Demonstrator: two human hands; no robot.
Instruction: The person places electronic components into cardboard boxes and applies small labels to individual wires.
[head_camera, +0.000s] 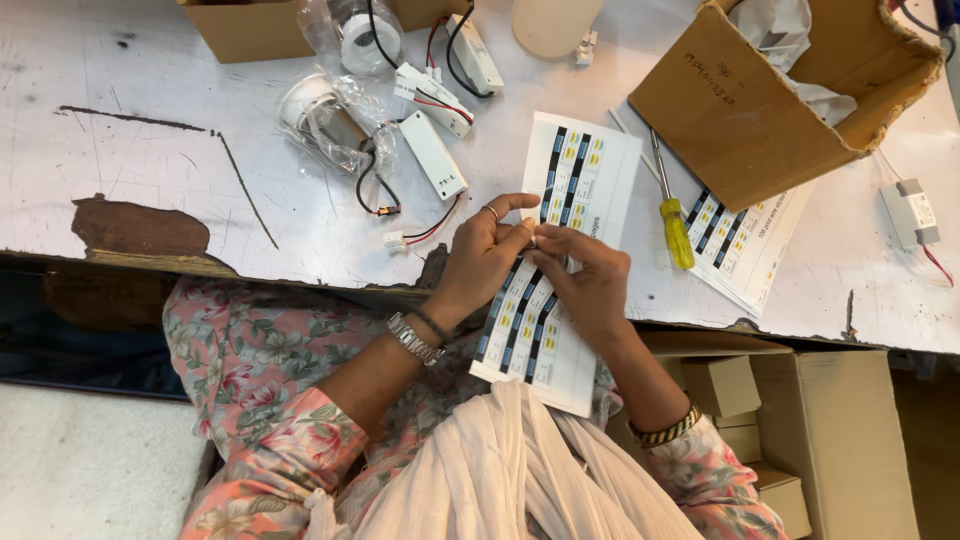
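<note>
**Both hands at a sheet of stickers**

The left hand (485, 255) and right hand (590, 280) meet fingertip to fingertip over a sticker sheet (555, 250) lying across the table (200, 170) edge, pinching something too small to make out. A yellow-handled screwdriver (672, 215) lies just beside the sheet, a cardboard box (760, 110) beyond it.

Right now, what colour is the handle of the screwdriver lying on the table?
Yellow. The screwdriver handle shows best in the head view, right of the sticker sheet.
</note>
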